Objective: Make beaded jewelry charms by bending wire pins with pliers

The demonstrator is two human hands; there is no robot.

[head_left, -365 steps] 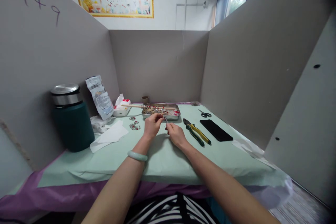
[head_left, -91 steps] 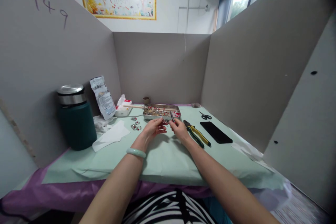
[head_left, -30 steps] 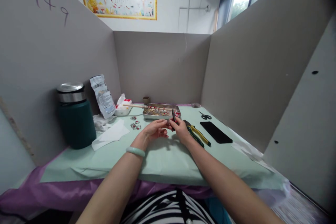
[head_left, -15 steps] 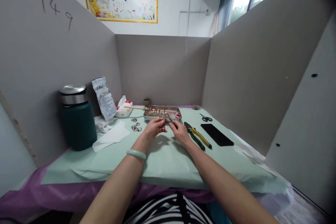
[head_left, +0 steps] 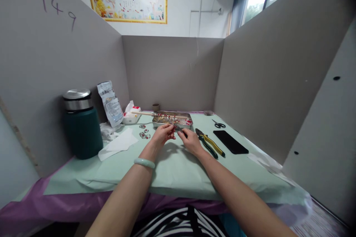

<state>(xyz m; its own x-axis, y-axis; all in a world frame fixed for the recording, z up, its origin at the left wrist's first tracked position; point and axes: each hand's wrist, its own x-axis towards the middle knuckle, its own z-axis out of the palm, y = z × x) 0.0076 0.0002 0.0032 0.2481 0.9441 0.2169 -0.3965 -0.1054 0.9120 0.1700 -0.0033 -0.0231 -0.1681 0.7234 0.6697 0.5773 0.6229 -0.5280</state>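
My left hand [head_left: 164, 134], below a jade-coloured bracelet, is pinched on something too small to make out. My right hand [head_left: 189, 139] is closed on a small dark tool [head_left: 180, 130], whose tip meets the left fingertips. Both hands are just in front of a metal tray [head_left: 172, 114] of beads and small parts, with a beaded stick [head_left: 141, 113] lying across it. Small rings with red beads [head_left: 144, 135] lie left of my left hand. Green-and-yellow pliers [head_left: 210, 143] rest to the right of my right hand.
Black scissors [head_left: 219, 124] and a black phone [head_left: 230, 142] lie at the right. On the left stand a green flask [head_left: 83, 129] and a foil pouch [head_left: 110, 103], near white paper [head_left: 119, 143] and a tissue pack [head_left: 131, 114]. Grey partitions enclose the table.
The tool in my right hand has tilted and moved left, its tip now at my left fingertips. My left hand is nearly still.
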